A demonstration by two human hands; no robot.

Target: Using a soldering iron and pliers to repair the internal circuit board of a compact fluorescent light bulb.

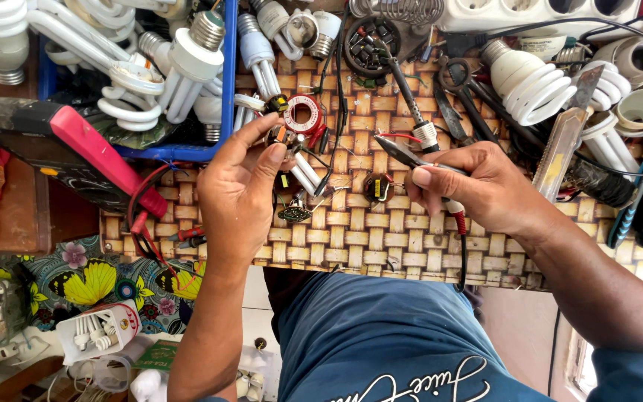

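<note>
Left hand (241, 190) pinches a small part (280, 135) at its 1 o'clock — right hand (478, 190) grips a probe (411, 158), tip pointing to 10 o'clock over the mat (381, 238).

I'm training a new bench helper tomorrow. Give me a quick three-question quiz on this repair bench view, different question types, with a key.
1. True or false: the right hand holds a slim pointed tool with a cord running from it.
2. Multiple choice: the left hand pinches a small component just below which thing? A) the solder reel B) a coffee mug C) a paint brush
3. Fill in: the blue crate at the upper left holds spiral ______.

Key
1. True; the tip points toward the left hand.
2. A; the red and white reel lies on the woven mat.
3. Lamps, with white tubes and screw bases.
</note>
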